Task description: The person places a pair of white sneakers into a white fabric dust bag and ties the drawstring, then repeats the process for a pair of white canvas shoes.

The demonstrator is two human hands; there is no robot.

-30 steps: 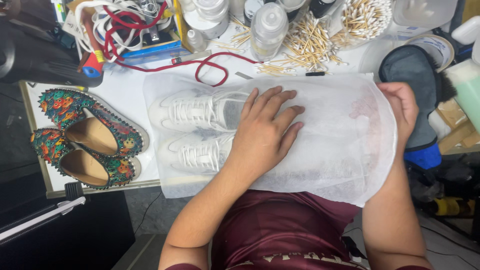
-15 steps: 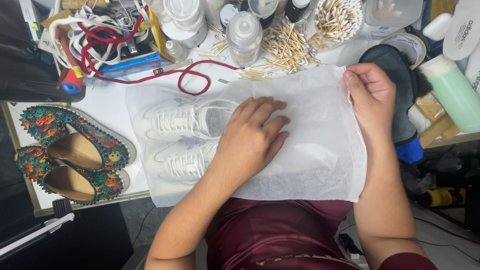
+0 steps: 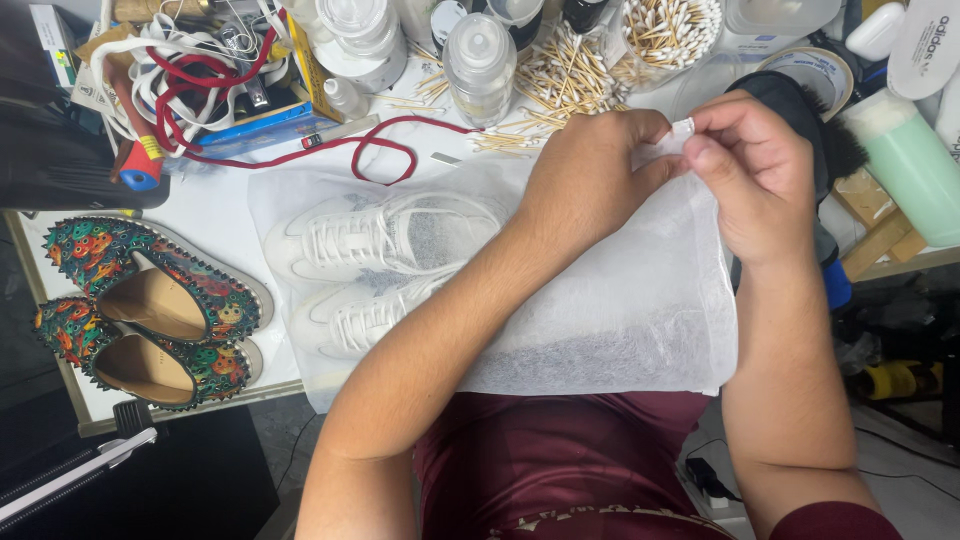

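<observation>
2 hands meet at the far right corner of the white fabric bag [image 3: 610,320]: your left hand [image 3: 590,180] and right hand [image 3: 755,175] pinch its edge between closed fingertips. The bag lies on the table [image 3: 215,205], covering 2 white sneakers [image 3: 385,265], beside 2 colourful studded shoes [image 3: 140,305].

left hand [image 3: 590,180]: off shoes, up to bag corner | right hand [image 3: 755,170]: joins it, pinching white bag [image 3: 620,320]
</observation>
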